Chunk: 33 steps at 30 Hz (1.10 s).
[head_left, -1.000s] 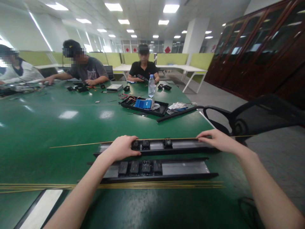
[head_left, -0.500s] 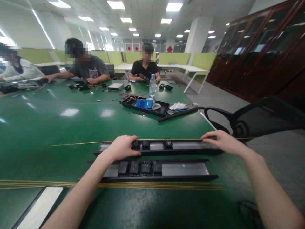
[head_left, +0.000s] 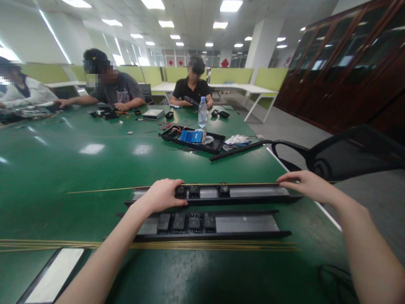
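A black-edged channel (head_left: 256, 192) with a grey inner face and several small black blocks (head_left: 224, 190) lies across the table. Along its far edge runs a thin brass-coloured rod (head_left: 104, 191), sticking out well past the channel's left end. My left hand (head_left: 164, 194) is closed over the channel's left part, fingers at the far edge by the rod and thumb on the near side. At the right end, my right hand (head_left: 299, 184) pinches the rod at the far edge. Nearer me sits a second channel (head_left: 247, 223) with several bigger black blocks (head_left: 194, 222).
Several loose brass-coloured rods (head_left: 221, 245) lie in front of the near channel. A black tray (head_left: 217, 143) with a blue finned part (head_left: 191, 136), gloves (head_left: 236, 142), a black strip (head_left: 234, 152) and a water bottle (head_left: 201, 112) stand beyond. A chair (head_left: 357, 152) is at right; three people sit across.
My right hand has slid rightward along the rod and far edge, towards the channel's right end. My left hand has kept its place on the channel.
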Each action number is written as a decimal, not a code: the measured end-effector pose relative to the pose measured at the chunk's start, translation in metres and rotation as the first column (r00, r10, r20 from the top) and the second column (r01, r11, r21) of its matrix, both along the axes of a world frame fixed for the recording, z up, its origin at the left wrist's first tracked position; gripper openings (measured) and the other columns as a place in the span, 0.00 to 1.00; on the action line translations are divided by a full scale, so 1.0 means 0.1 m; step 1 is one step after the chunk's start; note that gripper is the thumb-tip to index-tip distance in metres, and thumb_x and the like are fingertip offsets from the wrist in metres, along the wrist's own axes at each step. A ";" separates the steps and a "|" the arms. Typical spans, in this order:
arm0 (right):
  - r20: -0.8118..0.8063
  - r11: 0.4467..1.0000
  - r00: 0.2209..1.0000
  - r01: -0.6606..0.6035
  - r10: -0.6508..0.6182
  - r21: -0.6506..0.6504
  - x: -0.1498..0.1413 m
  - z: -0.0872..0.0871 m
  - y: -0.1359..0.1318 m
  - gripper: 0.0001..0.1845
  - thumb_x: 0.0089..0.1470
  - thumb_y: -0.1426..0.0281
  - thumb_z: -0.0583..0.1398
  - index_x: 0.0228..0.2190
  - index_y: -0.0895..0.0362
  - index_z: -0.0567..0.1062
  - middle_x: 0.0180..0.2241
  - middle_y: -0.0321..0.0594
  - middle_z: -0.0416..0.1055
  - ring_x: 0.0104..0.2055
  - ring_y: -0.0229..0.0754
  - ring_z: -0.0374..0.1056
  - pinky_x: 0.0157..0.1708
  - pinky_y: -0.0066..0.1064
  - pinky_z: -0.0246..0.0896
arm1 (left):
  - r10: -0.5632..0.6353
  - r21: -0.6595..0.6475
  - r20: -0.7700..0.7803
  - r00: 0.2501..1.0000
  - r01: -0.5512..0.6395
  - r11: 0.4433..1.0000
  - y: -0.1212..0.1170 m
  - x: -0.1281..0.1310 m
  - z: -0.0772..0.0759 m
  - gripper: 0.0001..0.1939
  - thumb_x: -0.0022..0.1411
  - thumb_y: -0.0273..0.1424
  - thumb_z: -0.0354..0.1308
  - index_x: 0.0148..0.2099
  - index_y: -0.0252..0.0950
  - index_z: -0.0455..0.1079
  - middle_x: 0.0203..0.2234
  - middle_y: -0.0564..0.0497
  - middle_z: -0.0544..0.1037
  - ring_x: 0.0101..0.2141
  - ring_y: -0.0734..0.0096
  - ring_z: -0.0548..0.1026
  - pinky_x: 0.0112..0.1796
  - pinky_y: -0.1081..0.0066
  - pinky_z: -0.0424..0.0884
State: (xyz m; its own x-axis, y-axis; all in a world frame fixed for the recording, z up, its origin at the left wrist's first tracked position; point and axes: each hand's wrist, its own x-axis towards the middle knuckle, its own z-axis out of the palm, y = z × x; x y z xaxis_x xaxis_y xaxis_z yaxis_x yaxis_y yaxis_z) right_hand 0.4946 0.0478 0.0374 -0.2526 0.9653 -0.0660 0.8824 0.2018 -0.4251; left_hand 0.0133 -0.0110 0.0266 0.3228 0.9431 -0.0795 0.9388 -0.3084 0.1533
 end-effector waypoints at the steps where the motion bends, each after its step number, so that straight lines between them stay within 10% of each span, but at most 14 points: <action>1: 0.013 1.000 1.000 0.016 -0.016 0.003 0.05 -0.01 0.01 0.19 0.52 0.55 0.60 0.38 0.54 0.82 0.41 0.45 0.80 0.43 0.55 0.74 0.45 0.39 0.66 | 0.000 -0.003 0.001 1.000 0.000 1.000 0.00 0.00 0.01 0.34 0.53 0.52 0.60 0.58 0.41 0.69 0.48 0.44 0.79 0.47 0.51 0.77 0.46 0.63 0.70; 11: 0.259 0.969 0.951 0.113 -0.169 0.220 0.15 0.11 -0.01 0.22 0.56 0.54 0.55 0.44 0.51 0.80 0.46 0.43 0.78 0.47 0.57 0.72 0.44 0.43 0.66 | -0.031 0.030 0.011 0.999 0.031 0.999 0.01 -0.03 -0.03 0.36 0.54 0.54 0.59 0.59 0.41 0.67 0.48 0.44 0.79 0.47 0.50 0.77 0.45 0.62 0.71; 22: -0.008 0.797 0.998 -0.043 0.060 0.602 -0.55 0.35 -0.25 0.28 0.62 0.60 0.55 0.62 0.51 0.62 0.57 0.45 0.69 0.57 0.52 0.65 0.58 0.42 0.58 | -0.026 0.016 0.009 1.000 0.026 1.000 -0.01 -0.02 0.00 0.35 0.54 0.54 0.59 0.59 0.41 0.67 0.48 0.44 0.79 0.47 0.51 0.77 0.45 0.62 0.71; 27: 0.010 0.784 0.958 -0.240 0.286 0.572 -0.98 0.14 -0.26 0.30 0.64 0.65 0.54 0.65 0.50 0.56 0.56 0.44 0.70 0.57 0.51 0.66 0.57 0.47 0.59 | -0.027 0.035 0.004 1.000 0.026 0.999 -0.01 -0.03 -0.03 0.35 0.54 0.54 0.59 0.59 0.42 0.67 0.48 0.45 0.79 0.46 0.52 0.77 0.44 0.64 0.71; 33: 0.130 0.758 0.873 -0.474 0.469 0.448 -1.33 -0.30 -0.24 0.19 0.64 0.73 0.51 0.51 0.51 0.75 0.43 0.42 0.78 0.43 0.46 0.73 0.43 0.39 0.67 | -0.034 0.045 0.001 0.999 0.034 0.998 0.01 -0.04 -0.06 0.35 0.54 0.55 0.59 0.59 0.42 0.67 0.47 0.45 0.80 0.46 0.51 0.77 0.44 0.63 0.71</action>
